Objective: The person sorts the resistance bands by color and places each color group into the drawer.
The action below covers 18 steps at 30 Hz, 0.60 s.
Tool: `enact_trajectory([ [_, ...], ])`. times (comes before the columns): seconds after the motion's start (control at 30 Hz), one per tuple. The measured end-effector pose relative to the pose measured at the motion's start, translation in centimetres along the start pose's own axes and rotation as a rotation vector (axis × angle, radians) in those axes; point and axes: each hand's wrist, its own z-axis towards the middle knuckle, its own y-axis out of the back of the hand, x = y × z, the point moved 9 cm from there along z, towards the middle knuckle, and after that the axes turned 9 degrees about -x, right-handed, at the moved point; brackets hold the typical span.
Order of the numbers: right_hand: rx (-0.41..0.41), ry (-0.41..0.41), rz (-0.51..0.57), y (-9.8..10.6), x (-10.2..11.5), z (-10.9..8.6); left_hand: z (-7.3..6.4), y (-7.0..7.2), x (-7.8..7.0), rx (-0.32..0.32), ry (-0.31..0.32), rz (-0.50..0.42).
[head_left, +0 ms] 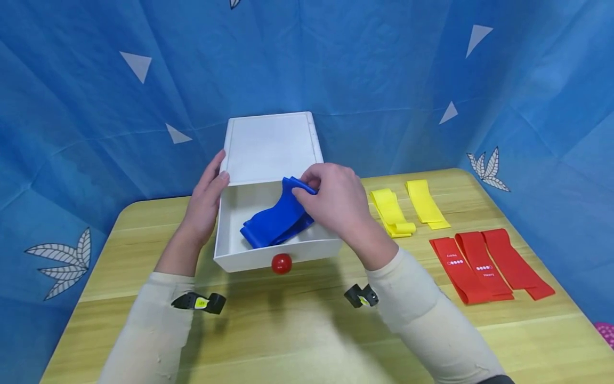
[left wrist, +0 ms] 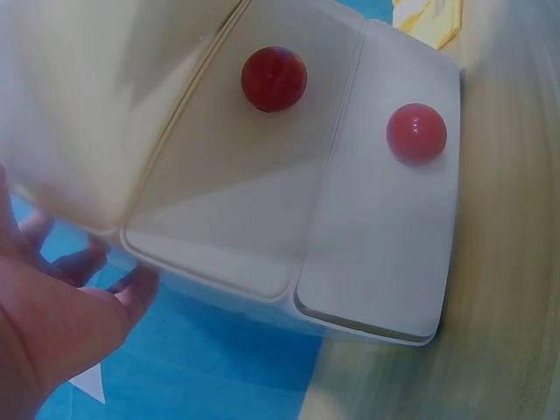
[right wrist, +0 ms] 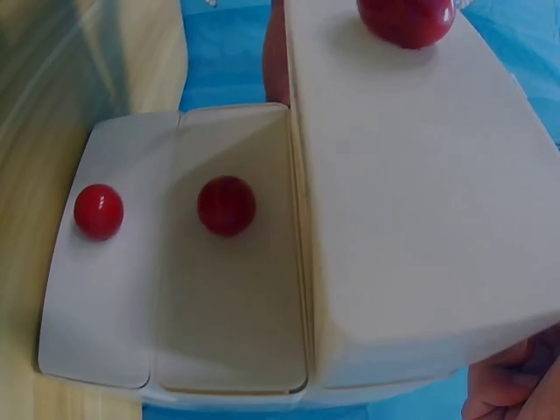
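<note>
A small white drawer cabinet (head_left: pixel 271 149) stands at the back of the table, its top drawer (head_left: pixel 249 258) pulled out by a red knob (head_left: pixel 281 263) side. Folded blue exercise bands (head_left: pixel 275 218) lie in that drawer, one end raised. My right hand (head_left: pixel 336 197) pinches the raised end between thumb and fingers over the drawer's right wall. My left hand (head_left: pixel 203 202) rests against the cabinet's left side, fingers fairly straight. In the left wrist view, two lower drawers with red knobs (left wrist: pixel 273 79) are closed. The right wrist view shows only part of my right hand (right wrist: pixel 516 376).
To the right lie two folded yellow bands (head_left: pixel 422 202) and, nearer me, several red bands (head_left: pixel 515 261), some with white print. A blue curtain (head_left: pixel 360 80) hangs right behind the table (head_left: pixel 288 336). Wrist cameras sit on both sleeves.
</note>
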Motion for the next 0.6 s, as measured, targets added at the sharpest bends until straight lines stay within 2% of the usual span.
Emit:
enact_trajectory([
  [0.6, -0.119, 0.018, 0.09, 1.5, -2.2, -0.8, -0.1, -0.2, -0.1, 0.002, -0.013, -0.015],
])
